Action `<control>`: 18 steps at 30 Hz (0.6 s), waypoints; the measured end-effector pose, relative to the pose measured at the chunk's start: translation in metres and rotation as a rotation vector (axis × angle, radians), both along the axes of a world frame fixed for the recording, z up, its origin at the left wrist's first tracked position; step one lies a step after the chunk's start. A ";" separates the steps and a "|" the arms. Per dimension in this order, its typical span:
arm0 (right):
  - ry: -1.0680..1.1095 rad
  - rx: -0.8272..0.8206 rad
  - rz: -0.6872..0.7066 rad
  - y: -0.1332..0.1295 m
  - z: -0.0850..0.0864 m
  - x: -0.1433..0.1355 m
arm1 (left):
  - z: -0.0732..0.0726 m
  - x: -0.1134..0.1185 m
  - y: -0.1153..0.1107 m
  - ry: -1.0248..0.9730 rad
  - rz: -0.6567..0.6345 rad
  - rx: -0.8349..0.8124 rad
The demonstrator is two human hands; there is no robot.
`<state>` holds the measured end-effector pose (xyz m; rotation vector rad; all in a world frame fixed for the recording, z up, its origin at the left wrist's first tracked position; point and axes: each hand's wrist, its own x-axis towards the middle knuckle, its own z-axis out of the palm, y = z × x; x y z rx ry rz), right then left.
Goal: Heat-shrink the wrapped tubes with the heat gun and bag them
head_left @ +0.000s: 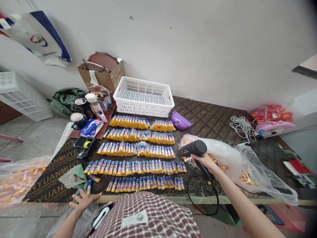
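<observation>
My right hand is wrapped round the handle of a black hair dryer, whose barrel points left toward the rows. Its cord loops down past the table's front edge. In front of me lie several rows of small blue-and-yellow printed tubes, the back rows piled up. My left hand rests at the front edge with fingers spread, holding nothing. Close to it are a grey-green cloth and a loose tube. A clear plastic bag with more yellow-ended pieces lies beside the dryer.
Behind the rows stands a white plastic basket, with a purple bowl to its right. A tape dispenser and bottles are on the left. Coiled white cable and a pink fan lie at the far right.
</observation>
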<state>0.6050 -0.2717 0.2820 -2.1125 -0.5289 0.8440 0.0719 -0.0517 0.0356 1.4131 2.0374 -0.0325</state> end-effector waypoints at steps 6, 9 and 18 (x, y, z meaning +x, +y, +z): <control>0.064 0.036 0.046 0.003 0.001 -0.003 | -0.009 -0.003 0.003 0.012 -0.004 0.007; 0.082 0.036 0.076 0.009 0.007 -0.012 | -0.013 -0.003 0.004 0.020 -0.009 0.026; 0.075 0.037 0.190 0.043 0.026 -0.053 | -0.001 0.003 0.001 0.047 -0.026 -0.023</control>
